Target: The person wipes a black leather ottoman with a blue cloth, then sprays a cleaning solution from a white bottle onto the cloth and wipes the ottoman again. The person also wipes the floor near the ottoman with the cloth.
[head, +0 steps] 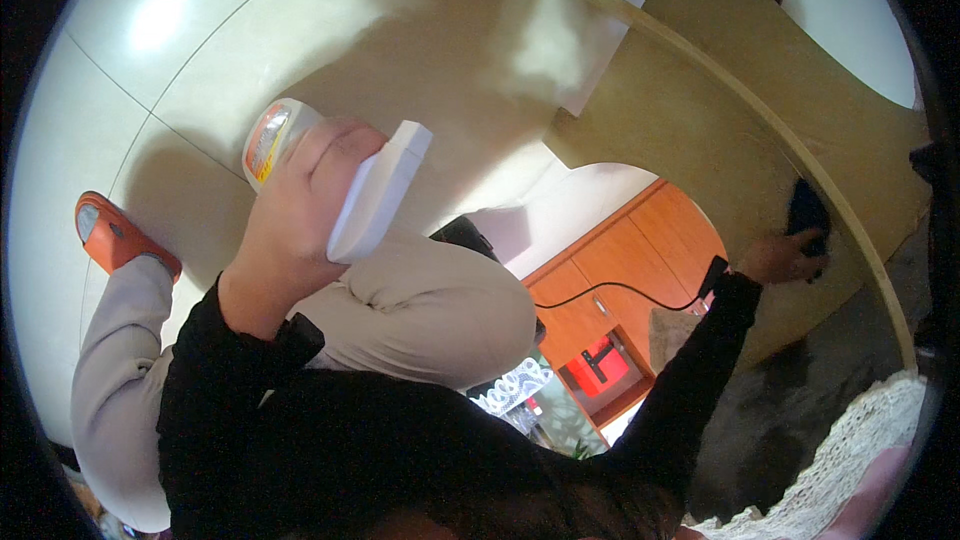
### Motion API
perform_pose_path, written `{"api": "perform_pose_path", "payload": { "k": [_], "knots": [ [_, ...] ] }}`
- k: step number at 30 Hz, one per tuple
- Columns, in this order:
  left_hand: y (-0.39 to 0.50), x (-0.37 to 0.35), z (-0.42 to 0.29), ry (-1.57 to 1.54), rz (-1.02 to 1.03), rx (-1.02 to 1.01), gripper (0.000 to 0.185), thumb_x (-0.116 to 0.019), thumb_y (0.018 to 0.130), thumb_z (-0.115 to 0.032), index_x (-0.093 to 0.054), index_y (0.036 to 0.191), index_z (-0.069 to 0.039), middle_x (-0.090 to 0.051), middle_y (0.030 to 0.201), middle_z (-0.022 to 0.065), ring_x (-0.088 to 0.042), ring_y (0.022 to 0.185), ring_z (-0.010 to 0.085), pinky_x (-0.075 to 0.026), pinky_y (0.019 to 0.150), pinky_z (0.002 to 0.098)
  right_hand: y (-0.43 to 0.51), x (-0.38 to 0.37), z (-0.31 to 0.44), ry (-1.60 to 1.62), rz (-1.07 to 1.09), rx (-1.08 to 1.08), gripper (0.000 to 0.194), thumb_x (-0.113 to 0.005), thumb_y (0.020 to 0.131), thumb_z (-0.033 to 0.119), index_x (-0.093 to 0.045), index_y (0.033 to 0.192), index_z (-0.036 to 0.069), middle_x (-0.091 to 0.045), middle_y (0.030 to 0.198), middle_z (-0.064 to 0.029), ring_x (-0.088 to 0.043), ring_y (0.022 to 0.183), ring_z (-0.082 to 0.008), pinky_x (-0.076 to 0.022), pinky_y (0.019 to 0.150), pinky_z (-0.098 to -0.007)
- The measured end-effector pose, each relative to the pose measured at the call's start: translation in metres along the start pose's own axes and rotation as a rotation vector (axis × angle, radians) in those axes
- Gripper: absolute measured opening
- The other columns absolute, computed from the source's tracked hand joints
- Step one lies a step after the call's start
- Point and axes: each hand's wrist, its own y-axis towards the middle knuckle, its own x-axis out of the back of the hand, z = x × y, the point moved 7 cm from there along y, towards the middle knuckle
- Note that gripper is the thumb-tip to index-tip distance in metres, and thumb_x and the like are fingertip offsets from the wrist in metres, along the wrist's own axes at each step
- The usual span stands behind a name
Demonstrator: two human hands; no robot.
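My left hand (304,202) is closed round the neck of a spray bottle (281,136) with a white trigger head (381,191). The bottle bears a coloured label with writing, and its nozzle end points to the upper right. Far to the right, my right hand (784,259) has its fingers on a dark cloth (808,217). That cloth lies against a brownish panel or upholstered surface (720,105), beside a long, curved pale edge strip (757,109). The trigger fingers of my left hand are partly hidden behind the spray head.
Pale floor tiles (97,120) spread to the left, with an orange slipper (124,236) on one foot. My bent knee is in the middle. Beyond it stand orange-brown wooden cabinets (622,247) with a black cable (615,286) across them. White lacy fabric (847,457) hangs at the lower right.
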Motion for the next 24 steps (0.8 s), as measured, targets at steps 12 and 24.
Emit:
{"api": "perform_pose_path", "payload": {
  "k": [12,24],
  "knots": [
    [-0.007,-0.012,0.020,-0.025,0.010,0.180,0.045,-0.069,0.069,-0.006,-0.055,0.112,-0.005,-0.057,0.111,0.0148,-0.057,0.102,0.0357,-0.047,0.088,0.0428,-0.098,-0.156,0.183,0.123,0.332,0.226,0.051,-0.049,0.095,0.028,-0.042,0.140,0.004,-0.033,0.149,-0.0218,-0.032,0.137,-0.0373,-0.0278,0.111,-0.0498],
    [-0.015,-0.009,0.028,-0.017,0.052,0.218,0.052,-0.070,0.069,-0.006,-0.052,0.117,-0.005,-0.056,0.116,0.0146,-0.055,0.105,0.0359,-0.045,0.090,0.0436,-0.170,-0.144,0.174,-0.185,0.711,0.785,0.039,-0.046,0.093,0.017,-0.056,0.131,0.011,-0.038,0.148,-0.0131,-0.034,0.138,-0.0324,-0.0261,0.113,-0.0481]
  ]
}}
